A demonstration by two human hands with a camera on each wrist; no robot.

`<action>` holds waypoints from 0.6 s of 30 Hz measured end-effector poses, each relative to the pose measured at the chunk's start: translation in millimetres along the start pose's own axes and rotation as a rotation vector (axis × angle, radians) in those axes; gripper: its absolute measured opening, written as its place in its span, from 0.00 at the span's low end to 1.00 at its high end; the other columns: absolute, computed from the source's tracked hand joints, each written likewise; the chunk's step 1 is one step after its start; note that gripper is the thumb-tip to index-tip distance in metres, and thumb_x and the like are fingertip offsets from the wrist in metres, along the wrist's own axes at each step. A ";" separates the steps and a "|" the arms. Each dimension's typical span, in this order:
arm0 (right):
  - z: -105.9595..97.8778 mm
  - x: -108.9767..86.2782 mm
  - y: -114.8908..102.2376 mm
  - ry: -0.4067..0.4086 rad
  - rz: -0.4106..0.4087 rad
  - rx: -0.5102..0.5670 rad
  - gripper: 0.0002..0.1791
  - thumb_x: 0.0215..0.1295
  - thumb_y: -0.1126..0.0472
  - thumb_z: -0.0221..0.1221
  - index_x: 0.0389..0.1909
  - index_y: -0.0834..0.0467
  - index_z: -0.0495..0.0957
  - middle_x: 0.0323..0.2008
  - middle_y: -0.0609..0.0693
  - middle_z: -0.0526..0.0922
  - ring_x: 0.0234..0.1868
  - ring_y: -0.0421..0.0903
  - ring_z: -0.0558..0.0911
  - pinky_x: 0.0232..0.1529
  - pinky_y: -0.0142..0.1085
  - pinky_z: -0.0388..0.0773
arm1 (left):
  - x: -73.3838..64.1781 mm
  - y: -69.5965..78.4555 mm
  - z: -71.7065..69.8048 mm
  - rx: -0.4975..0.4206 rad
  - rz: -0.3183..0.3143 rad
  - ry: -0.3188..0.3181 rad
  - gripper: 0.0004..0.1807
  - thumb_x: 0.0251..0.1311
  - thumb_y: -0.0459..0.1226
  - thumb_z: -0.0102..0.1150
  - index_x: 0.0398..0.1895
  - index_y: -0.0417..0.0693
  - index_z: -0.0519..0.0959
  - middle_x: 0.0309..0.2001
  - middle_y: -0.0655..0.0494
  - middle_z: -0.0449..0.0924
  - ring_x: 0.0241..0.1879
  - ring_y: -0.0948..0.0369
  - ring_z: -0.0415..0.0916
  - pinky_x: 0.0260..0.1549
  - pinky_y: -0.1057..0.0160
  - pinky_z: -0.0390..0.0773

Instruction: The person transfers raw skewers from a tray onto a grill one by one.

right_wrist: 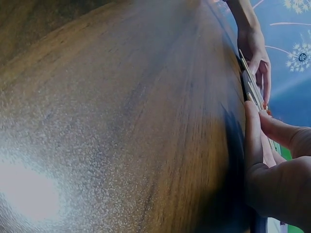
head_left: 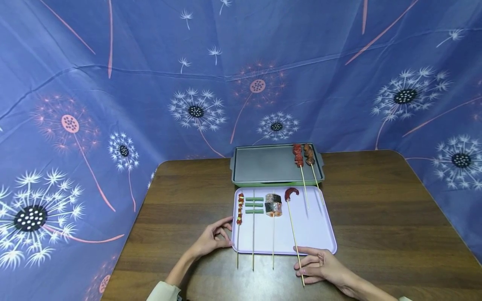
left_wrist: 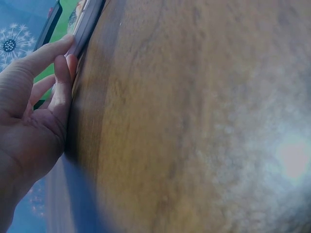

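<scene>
My right hand pinches the lower stick of a skewer with a curled dark-red piece at its tip, over the tray's front edge. My left hand touches the left rim of the lilac tray with its fingertips, fingers loosely bent. On the tray lie a thin red-and-yellow skewer, a skewer of green lengths and a skewer of thick, dark-skinned pieces. In the right wrist view, the right hand hides much of the tray.
Behind the tray stands a dark grey grill pan with a green base. Two meat skewers, one red and one brown, lie at its right side, sticks reaching over the tray. A blue dandelion-print cloth hangs behind the wooden table.
</scene>
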State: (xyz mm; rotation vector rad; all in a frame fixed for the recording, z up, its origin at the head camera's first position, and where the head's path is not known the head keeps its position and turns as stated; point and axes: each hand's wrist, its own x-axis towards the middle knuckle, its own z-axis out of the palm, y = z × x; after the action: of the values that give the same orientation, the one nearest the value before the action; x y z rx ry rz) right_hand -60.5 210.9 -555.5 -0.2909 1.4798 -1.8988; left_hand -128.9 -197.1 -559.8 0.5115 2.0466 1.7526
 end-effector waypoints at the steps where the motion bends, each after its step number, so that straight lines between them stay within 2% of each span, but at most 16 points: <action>1: -0.2 -0.3 -0.2 0.001 0.004 0.001 0.39 0.71 0.70 0.59 0.73 0.80 0.48 0.48 0.58 0.88 0.47 0.44 0.89 0.45 0.40 0.88 | 0.0 0.0 0.0 0.000 0.000 0.000 0.44 0.54 0.25 0.71 0.75 0.29 0.61 0.55 0.24 0.71 0.36 0.72 0.80 0.29 0.76 0.80; 14: -2.8 -6.2 -4.3 -0.006 0.004 0.022 0.38 0.71 0.71 0.58 0.73 0.78 0.48 0.46 0.54 0.88 0.47 0.45 0.89 0.45 0.39 0.88 | -0.7 1.3 0.1 0.016 -0.012 0.015 0.45 0.53 0.25 0.71 0.75 0.31 0.62 0.56 0.26 0.72 0.36 0.72 0.80 0.28 0.76 0.79; 18: -1.1 -9.1 -8.0 -0.029 0.005 0.019 0.38 0.71 0.72 0.58 0.73 0.79 0.49 0.46 0.53 0.88 0.46 0.45 0.89 0.44 0.39 0.88 | -0.7 1.7 0.0 0.010 -0.010 0.013 0.45 0.53 0.25 0.71 0.75 0.30 0.61 0.56 0.25 0.72 0.36 0.72 0.80 0.28 0.77 0.79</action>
State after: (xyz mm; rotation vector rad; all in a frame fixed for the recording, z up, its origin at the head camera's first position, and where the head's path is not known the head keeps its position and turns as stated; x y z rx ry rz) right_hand -57.6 218.3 -546.4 -0.3047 1.4409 -1.8959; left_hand -128.3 -197.2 -558.1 0.4938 2.0638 1.7459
